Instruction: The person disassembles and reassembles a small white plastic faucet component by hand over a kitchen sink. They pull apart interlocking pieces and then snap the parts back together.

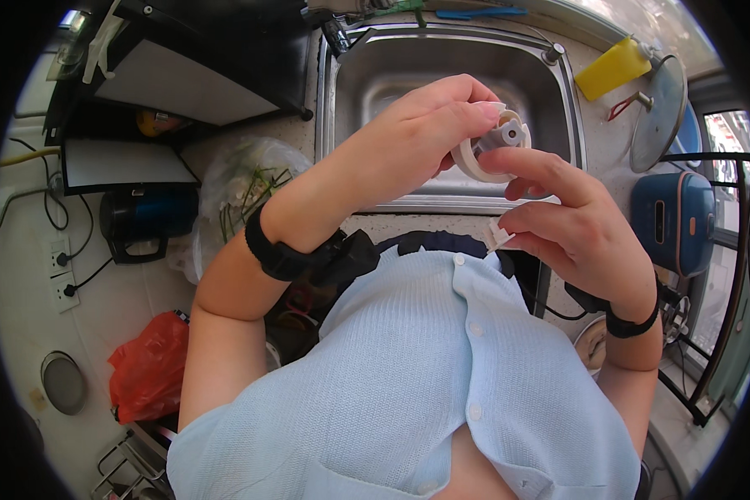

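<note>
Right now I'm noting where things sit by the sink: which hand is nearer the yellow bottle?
Right. The right hand is below-left of the yellow bottle; the left hand is farther left, over the sink.

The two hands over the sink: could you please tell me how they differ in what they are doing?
The left hand grips the round white plastic part from above, fingers curled over its rim. The right hand touches it from below with an extended finger and pinches a small white scrap. Both wear black wristbands.

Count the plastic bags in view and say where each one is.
2. A clear plastic bag holding green stalks sits on the counter left of the sink, behind the left hand's forearm. A red plastic bag lies lower left on the floor. Others may be hidden behind the body.
</note>
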{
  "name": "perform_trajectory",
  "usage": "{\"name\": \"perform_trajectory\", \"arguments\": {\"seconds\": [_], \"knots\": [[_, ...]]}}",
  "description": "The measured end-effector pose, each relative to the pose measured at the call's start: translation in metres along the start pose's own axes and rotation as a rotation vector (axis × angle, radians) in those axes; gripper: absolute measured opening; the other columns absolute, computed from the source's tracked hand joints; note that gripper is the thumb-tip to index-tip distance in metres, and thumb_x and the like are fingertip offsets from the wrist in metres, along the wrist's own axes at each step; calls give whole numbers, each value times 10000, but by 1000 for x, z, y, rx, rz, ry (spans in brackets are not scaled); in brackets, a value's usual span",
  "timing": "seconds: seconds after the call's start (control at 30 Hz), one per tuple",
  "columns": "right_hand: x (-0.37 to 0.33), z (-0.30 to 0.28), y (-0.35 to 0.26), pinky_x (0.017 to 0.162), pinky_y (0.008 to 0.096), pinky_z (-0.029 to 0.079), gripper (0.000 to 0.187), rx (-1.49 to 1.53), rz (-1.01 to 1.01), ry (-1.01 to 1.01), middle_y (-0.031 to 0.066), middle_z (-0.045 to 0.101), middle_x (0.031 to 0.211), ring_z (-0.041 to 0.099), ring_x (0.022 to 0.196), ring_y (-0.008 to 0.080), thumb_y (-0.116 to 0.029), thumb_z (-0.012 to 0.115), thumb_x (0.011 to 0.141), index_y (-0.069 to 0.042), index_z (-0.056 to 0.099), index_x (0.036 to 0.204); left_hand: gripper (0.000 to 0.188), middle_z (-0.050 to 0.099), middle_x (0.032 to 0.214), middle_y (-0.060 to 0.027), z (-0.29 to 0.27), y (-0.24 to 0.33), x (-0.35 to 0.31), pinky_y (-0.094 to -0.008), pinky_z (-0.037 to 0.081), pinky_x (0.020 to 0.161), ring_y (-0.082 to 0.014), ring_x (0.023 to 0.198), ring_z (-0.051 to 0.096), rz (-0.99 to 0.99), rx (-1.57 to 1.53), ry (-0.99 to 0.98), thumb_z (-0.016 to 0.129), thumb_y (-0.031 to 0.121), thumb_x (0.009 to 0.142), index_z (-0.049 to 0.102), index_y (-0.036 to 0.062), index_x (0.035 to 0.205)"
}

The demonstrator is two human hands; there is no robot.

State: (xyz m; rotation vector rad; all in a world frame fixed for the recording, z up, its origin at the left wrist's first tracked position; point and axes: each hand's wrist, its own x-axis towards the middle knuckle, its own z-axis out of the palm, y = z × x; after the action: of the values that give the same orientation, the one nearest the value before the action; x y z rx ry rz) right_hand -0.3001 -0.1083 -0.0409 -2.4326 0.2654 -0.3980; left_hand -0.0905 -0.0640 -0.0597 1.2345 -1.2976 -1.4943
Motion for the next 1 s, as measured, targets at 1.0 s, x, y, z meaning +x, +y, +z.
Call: {"name": "perform_trajectory", "arguments": {"seconds": [1.0], "knots": [[-12,-7,-2,749,341,484,226,-110,-6,154,123,510,1283,581,917,251,-21,738,617,-36,623,811,425,564,1042,-60,5,10,-9,-246,421,828,-107,953,530,72,-81,-83,427,347,930,490,2,1170]]}}
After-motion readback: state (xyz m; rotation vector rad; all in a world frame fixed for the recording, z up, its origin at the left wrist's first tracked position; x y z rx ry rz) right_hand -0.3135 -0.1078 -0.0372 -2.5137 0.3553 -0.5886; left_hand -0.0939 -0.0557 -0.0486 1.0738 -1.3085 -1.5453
